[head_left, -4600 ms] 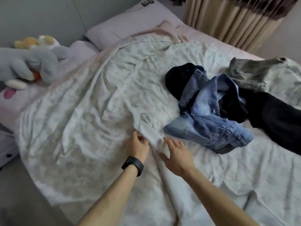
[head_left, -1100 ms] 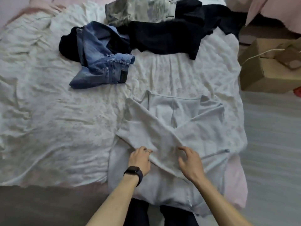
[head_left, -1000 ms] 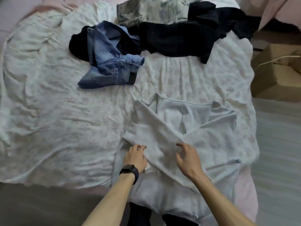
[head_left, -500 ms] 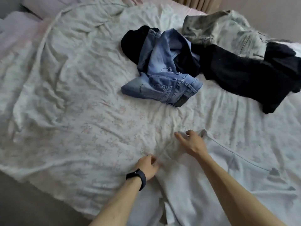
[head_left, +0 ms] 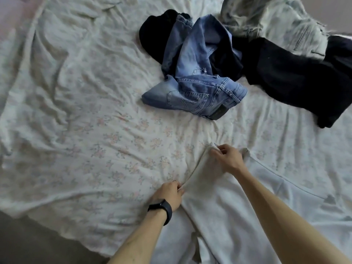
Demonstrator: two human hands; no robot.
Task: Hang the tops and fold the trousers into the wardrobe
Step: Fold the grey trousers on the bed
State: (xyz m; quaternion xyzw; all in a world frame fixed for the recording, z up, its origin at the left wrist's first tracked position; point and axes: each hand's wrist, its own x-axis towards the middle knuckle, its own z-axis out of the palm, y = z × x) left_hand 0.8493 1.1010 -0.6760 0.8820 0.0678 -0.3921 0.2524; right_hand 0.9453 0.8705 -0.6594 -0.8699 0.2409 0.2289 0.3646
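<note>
My left grip [head_left: 169, 193] lies knuckles up at the near middle of the bed, fingers curled and pinching the left edge of the pale trousers [head_left: 219, 210] against the thumb. A thin ring [head_left: 174, 181] shows on one finger and a black watch [head_left: 162, 206] sits on the wrist. My right grip [head_left: 227, 159] reaches further out and a little to the right, wrist bent, fingertips pinching the far corner of the same fabric, which bunches under them. Both forearms come in from the near edge, the right one crossing over the cloth. The one pair of pale trousers spreads across the near right of the bed and hangs over its near edge. Beyond my two grips I count one pair of blue jeans [head_left: 196, 88], crumpled in the far middle. A black garment [head_left: 285, 77] stretches to its right, touching it. A second black patch [head_left: 152, 35] shows at the jeans' far left, and I cannot tell whether it is a separate piece. One grey-green mottled garment [head_left: 266, 18] lies at the far right. All rest on a wrinkled floral bedsheet [head_left: 85, 130].
</note>
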